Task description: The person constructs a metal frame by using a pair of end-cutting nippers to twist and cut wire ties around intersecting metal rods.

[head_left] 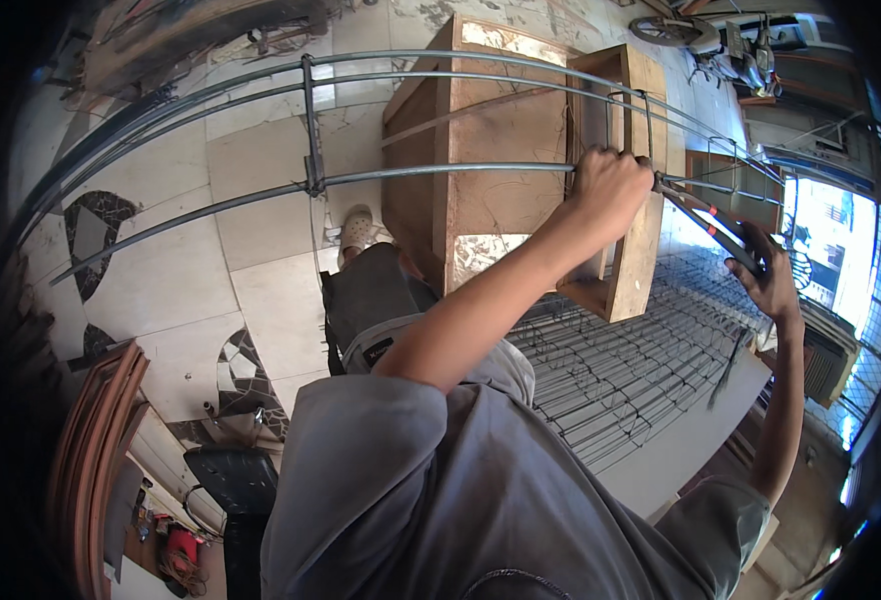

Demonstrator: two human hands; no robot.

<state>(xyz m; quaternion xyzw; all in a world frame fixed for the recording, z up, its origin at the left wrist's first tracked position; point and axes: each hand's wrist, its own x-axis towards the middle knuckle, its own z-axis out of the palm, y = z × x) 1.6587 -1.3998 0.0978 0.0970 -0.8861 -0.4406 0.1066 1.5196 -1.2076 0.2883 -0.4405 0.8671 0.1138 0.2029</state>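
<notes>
A long rebar cage (pixel 451 169) of steel rods, tied with square stirrups (pixel 311 130), runs across the view in front of me. It lies over a wooden crate (pixel 506 130). My left hand (pixel 611 195) is closed around the near rod, over the crate's right end. Just right of its knuckles are the jaws of long-handled pincers (pixel 709 225), close to a stirrup. My right hand (pixel 769 275) grips the pincers by the handle ends. Whether the jaws have a tie wire between them is too small to tell.
Several finished rebar cages (pixel 651 340) lie stacked beyond my right side. A motorcycle (pixel 736 55) stands at the far right. To my left are a black chair (pixel 236 485), stacked brown frames (pixel 91 440) and a red tool (pixel 183 548). A foot in a clog (pixel 358 228) rests on the tiles.
</notes>
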